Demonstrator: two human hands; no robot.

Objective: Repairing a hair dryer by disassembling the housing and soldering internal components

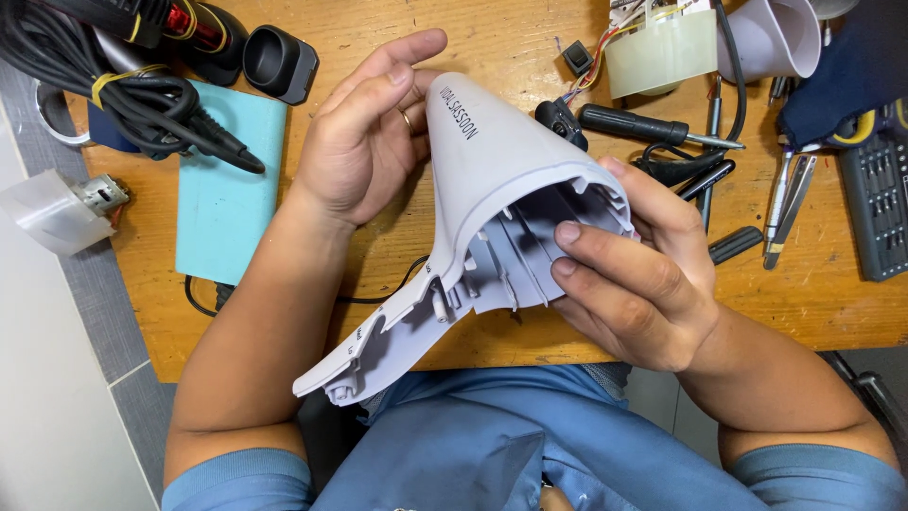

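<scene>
In the head view, both hands held a grey hair-dryer shell (492, 180) above the wooden bench (813, 303), the left hand (364, 142) with fingers wrapped around its narrow end, the right hand (634, 274) with fingers gripping its open ribbed rim, a black screwdriver (653, 128) lying just beyond.

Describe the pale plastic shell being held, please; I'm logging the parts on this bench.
The shell is half of a hair-dryer housing in pale lilac-grey plastic, matte and smooth outside. Its conical barrel narrows toward the bench top; a flat handle section runs down-left over the person's lap. The open inside faces the camera, showing ribs, fins and screw posts, with nothing mounted in it. The left hand cups the narrow end, and the right hand holds the wide rim, fingers inside. It is lifted above the wooden table.
</scene>
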